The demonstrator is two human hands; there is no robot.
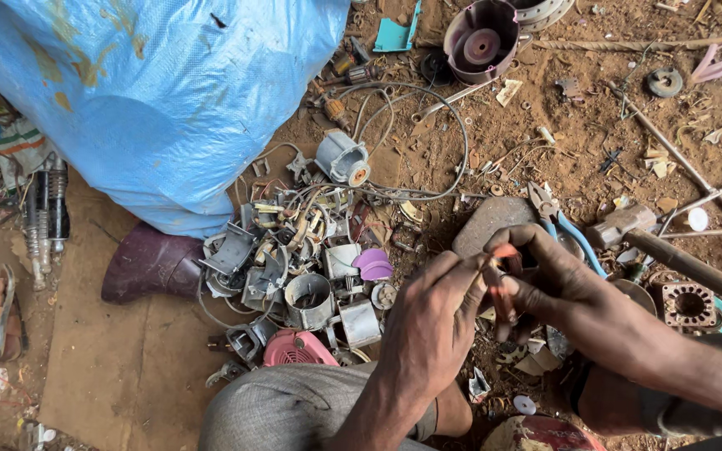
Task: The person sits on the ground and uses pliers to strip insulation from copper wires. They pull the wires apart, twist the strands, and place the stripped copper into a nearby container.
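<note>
Both hands meet over the dirt floor, pinching a small orange-red part between them.

Left hand point(429, 321) and right hand point(574, 294) are closed together on the small orange-red part point(501, 288), held just above a flat grey stone point(488, 224); it looks like the picking-apart step, and the next move would call for a firm pinch and a steady pull. Largest nearby is the blue tarp sack point(160, 100) at upper left, with a purple boot point(150, 266) at its foot. Between boot and hands lies a heap of grey metal scrap parts point(294, 267), a pink fan cover point(298, 349) at its near edge. Blue-handled pliers point(563, 224) lie just beyond the right hand, a wooden handle point(695, 269) beside them.
</note>
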